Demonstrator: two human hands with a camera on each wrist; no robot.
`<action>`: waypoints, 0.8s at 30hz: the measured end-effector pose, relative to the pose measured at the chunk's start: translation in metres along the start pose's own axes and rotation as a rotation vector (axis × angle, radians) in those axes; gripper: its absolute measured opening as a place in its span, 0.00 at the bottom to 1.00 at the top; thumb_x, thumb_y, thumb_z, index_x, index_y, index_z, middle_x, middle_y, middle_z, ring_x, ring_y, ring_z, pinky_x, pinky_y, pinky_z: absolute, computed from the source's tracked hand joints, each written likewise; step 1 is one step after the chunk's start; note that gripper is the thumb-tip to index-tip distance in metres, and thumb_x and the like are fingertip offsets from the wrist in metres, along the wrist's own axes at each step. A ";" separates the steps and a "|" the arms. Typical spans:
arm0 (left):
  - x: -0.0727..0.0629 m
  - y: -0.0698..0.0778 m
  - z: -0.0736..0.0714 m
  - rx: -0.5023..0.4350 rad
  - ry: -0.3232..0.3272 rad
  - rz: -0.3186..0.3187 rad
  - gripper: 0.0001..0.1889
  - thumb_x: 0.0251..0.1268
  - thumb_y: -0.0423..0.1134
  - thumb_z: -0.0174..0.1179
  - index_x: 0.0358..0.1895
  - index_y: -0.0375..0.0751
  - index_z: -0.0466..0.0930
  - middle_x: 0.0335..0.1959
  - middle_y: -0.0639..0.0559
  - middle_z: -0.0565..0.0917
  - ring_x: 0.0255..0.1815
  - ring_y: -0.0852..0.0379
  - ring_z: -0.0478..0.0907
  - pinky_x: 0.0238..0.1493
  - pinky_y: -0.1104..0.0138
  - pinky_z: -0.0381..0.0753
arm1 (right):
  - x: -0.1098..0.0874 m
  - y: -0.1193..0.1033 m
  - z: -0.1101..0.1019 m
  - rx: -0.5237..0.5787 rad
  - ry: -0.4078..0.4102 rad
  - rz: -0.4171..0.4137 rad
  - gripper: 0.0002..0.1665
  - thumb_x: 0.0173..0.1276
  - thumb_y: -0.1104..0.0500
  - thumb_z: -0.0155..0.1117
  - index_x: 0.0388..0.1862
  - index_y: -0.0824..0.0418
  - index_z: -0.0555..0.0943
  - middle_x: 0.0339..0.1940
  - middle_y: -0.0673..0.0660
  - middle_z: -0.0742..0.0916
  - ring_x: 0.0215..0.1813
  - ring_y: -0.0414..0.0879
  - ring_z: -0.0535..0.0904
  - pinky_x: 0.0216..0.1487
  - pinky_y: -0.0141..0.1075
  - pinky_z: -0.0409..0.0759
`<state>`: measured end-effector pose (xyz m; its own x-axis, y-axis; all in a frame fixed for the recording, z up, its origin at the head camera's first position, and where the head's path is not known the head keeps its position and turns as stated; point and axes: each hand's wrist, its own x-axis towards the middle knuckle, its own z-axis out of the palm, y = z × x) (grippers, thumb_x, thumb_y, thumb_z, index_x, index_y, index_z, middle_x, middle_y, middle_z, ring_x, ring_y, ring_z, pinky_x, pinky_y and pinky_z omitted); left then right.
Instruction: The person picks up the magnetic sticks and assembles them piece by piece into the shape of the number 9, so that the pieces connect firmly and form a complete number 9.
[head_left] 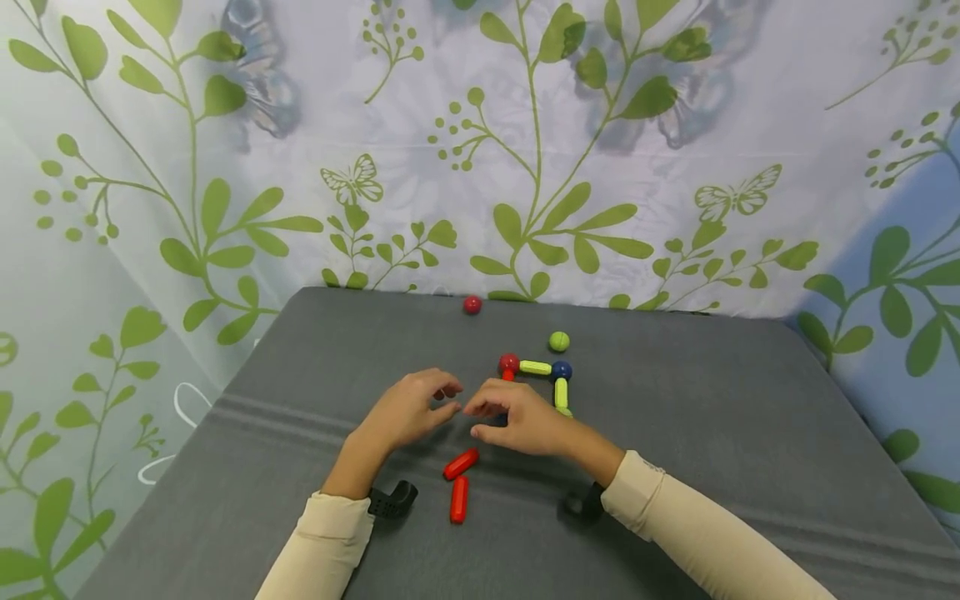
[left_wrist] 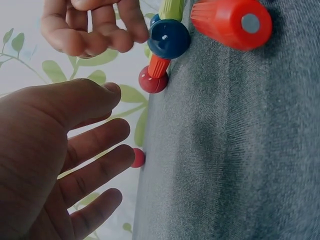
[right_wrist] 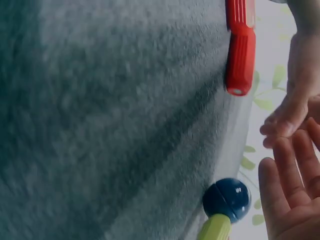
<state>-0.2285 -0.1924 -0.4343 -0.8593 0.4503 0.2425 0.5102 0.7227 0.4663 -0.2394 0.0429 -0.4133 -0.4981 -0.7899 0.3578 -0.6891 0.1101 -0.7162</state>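
Observation:
My left hand (head_left: 412, 408) hovers over the grey table, its fingers loosely bent and nothing between them. Facing it closely is my right hand (head_left: 525, 419), also relaxed and holding nothing. Just past the right hand lies a partly joined frame of magnetic balls and sticks: a red ball (head_left: 509, 363), a yellow-green stick (head_left: 536, 367), a blue ball (head_left: 561, 371) and a second yellow-green stick (head_left: 561, 393). The right hand hides its near side in the head view; the left wrist view shows another blue ball (left_wrist: 170, 39) there, joined to a red stick (left_wrist: 159, 66).
Two loose red sticks (head_left: 461, 463) (head_left: 459, 500) lie nearer the body, between the forearms. A green ball (head_left: 559, 341) sits beyond the frame, and a loose red ball (head_left: 472, 305) rests near the table's far edge. Behind hangs a leaf-patterned curtain (head_left: 420, 125).

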 end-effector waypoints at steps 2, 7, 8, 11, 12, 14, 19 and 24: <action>0.001 -0.002 0.001 -0.011 0.000 0.001 0.11 0.68 0.38 0.68 0.50 0.40 0.84 0.45 0.51 0.85 0.44 0.51 0.82 0.46 0.58 0.81 | 0.000 0.005 0.003 -0.035 -0.054 0.011 0.12 0.66 0.69 0.71 0.48 0.65 0.84 0.44 0.56 0.84 0.47 0.49 0.82 0.50 0.46 0.81; 0.002 -0.007 0.001 -0.028 -0.001 -0.003 0.11 0.68 0.38 0.68 0.50 0.39 0.84 0.46 0.50 0.85 0.45 0.52 0.82 0.46 0.58 0.81 | 0.000 0.023 0.015 -0.105 -0.200 0.056 0.15 0.68 0.62 0.72 0.52 0.61 0.84 0.49 0.51 0.84 0.52 0.48 0.81 0.54 0.39 0.79; 0.003 -0.009 0.000 -0.028 0.000 -0.005 0.12 0.68 0.39 0.68 0.50 0.39 0.84 0.46 0.50 0.85 0.45 0.52 0.82 0.46 0.58 0.81 | 0.001 0.023 0.018 -0.122 -0.226 0.056 0.15 0.68 0.62 0.72 0.52 0.60 0.85 0.49 0.50 0.83 0.52 0.46 0.81 0.54 0.37 0.79; 0.007 -0.014 -0.005 -0.021 0.001 -0.018 0.12 0.68 0.39 0.68 0.50 0.39 0.85 0.45 0.50 0.85 0.45 0.53 0.82 0.46 0.58 0.81 | 0.004 0.023 0.025 -0.187 -0.293 0.045 0.14 0.68 0.61 0.72 0.52 0.58 0.86 0.49 0.46 0.82 0.51 0.41 0.80 0.54 0.31 0.77; 0.009 -0.016 -0.008 -0.015 0.002 -0.023 0.11 0.68 0.39 0.68 0.50 0.39 0.84 0.45 0.50 0.85 0.45 0.53 0.82 0.47 0.58 0.81 | 0.005 0.023 0.028 -0.214 -0.312 0.037 0.13 0.68 0.60 0.71 0.51 0.57 0.86 0.48 0.46 0.82 0.50 0.39 0.79 0.53 0.29 0.76; 0.014 -0.020 -0.012 -0.013 0.008 -0.021 0.11 0.68 0.38 0.67 0.50 0.39 0.84 0.45 0.50 0.85 0.45 0.52 0.82 0.47 0.57 0.80 | 0.006 0.023 0.033 -0.260 -0.341 0.021 0.12 0.69 0.60 0.71 0.50 0.55 0.86 0.47 0.45 0.82 0.48 0.36 0.78 0.51 0.26 0.74; 0.030 -0.027 -0.020 -0.020 -0.001 0.004 0.11 0.69 0.38 0.66 0.50 0.38 0.84 0.45 0.49 0.84 0.46 0.49 0.82 0.48 0.56 0.80 | 0.008 0.019 0.039 -0.363 -0.376 0.007 0.10 0.69 0.59 0.71 0.48 0.53 0.85 0.43 0.45 0.81 0.42 0.34 0.75 0.47 0.23 0.73; 0.042 -0.032 -0.021 -0.010 -0.014 0.009 0.11 0.70 0.39 0.66 0.51 0.40 0.83 0.45 0.50 0.84 0.47 0.51 0.81 0.49 0.57 0.80 | 0.003 0.019 0.028 -0.410 -0.319 0.025 0.10 0.67 0.60 0.72 0.46 0.52 0.83 0.42 0.44 0.81 0.42 0.35 0.75 0.46 0.26 0.74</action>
<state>-0.2822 -0.2078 -0.4213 -0.8543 0.4640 0.2343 0.5172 0.7136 0.4725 -0.2389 0.0258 -0.4425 -0.3753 -0.9218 0.0974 -0.8607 0.3076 -0.4056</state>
